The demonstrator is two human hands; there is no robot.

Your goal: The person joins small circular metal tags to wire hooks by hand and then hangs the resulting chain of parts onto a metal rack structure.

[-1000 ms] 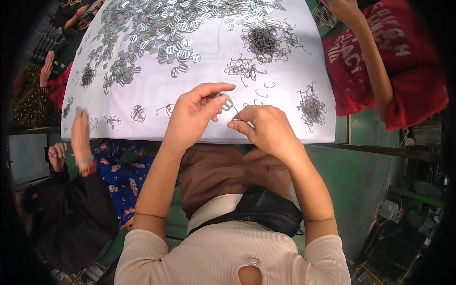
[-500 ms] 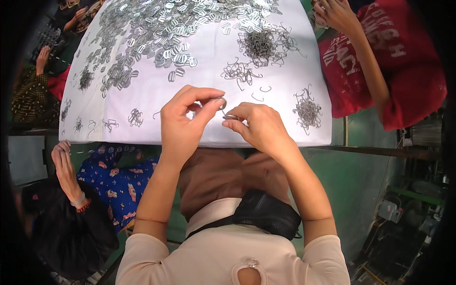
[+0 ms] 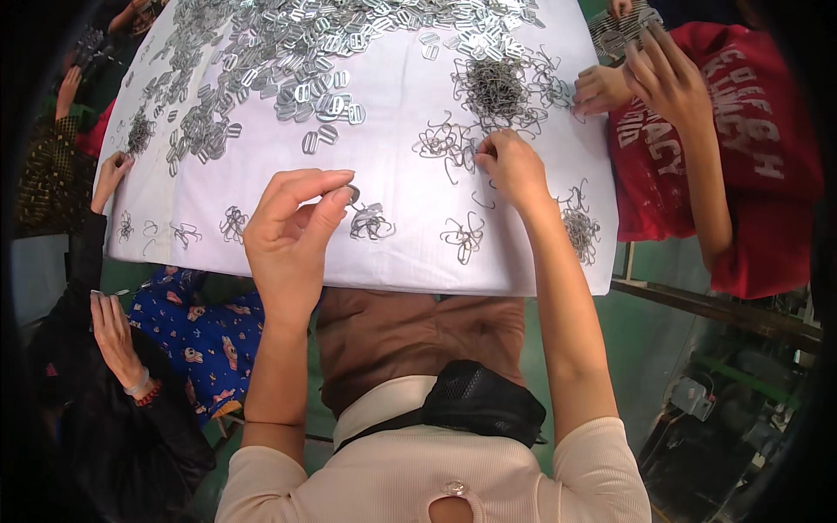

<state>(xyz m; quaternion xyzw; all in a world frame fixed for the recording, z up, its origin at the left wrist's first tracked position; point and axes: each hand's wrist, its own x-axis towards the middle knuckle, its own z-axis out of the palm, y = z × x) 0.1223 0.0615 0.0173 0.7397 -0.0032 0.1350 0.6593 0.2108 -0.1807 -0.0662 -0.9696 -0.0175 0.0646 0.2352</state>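
Observation:
My left hand (image 3: pixel 292 231) is raised over the near side of the white table, pinching a small metal buckle (image 3: pixel 352 194) between thumb and forefinger. My right hand (image 3: pixel 513 167) has reached farther out. Its fingertips press together at the right edge of a loose heap of bent wire hooks (image 3: pixel 443 142); whatever lies between them is hidden. Single wire hooks (image 3: pixel 483 201) lie just below that hand. Beneath my hands, a small cluster of metal pieces (image 3: pixel 372 225) rests near my left fingers, and another cluster of wire hooks (image 3: pixel 464 237) lies to its right.
Many flat slotted metal buckles (image 3: pixel 323 52) spread over the far part of the white-covered table (image 3: pixel 392 266). A dense hook pile (image 3: pixel 495 85) sits beyond my right hand, another hook pile (image 3: pixel 580 231) by the right edge. Co-workers' hands (image 3: pixel 671 83) are at the right and left sides.
My hands have parted. The right one moved away and rightward to the hook heap; the left one shifted left, still pinching the buckle. A co-worker's hand at right came onto the table edge.

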